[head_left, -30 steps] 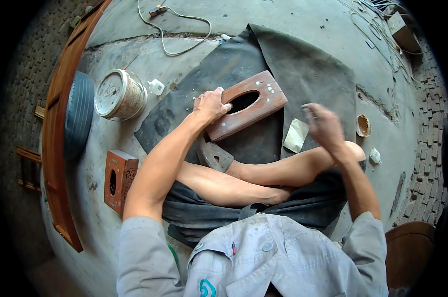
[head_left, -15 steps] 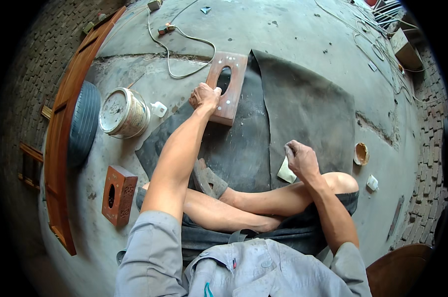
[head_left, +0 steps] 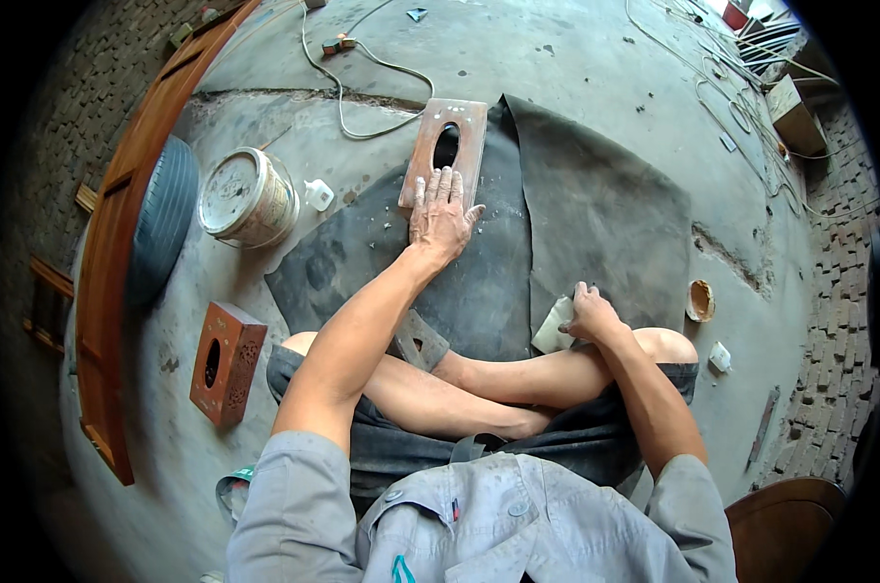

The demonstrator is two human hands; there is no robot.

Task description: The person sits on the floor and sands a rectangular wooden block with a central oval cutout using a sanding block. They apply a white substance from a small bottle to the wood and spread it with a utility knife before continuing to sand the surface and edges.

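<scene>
A wooden tissue box cover (head_left: 469, 146) with an oval opening and pale spots lies on the dark mat (head_left: 605, 194). My left hand (head_left: 442, 219) rests flat on its near end, fingers stretched toward the opening and thumb out to the side. Beside my right knee, my right hand (head_left: 592, 313) has its thumb and fingers at the edge of a small pale sheet (head_left: 553, 325). The pinch is partly hidden, and the forefinger points up. Dust whitens the fingers of my left hand.
At left stand a redder carved tissue box cover (head_left: 228, 364), a lidded bucket (head_left: 249, 197), a small white bottle (head_left: 319, 194), a tire (head_left: 163, 219) and a long wooden frame (head_left: 119, 262). A small round tub (head_left: 700, 301) and white bottle (head_left: 720, 358) sit at right. A cable (head_left: 421, 83) lies beyond the mat.
My left hand has gone from gripping the box cover's side to lying flat on its near end. My right hand has lowered onto the pale sheet, which has shifted slightly left.
</scene>
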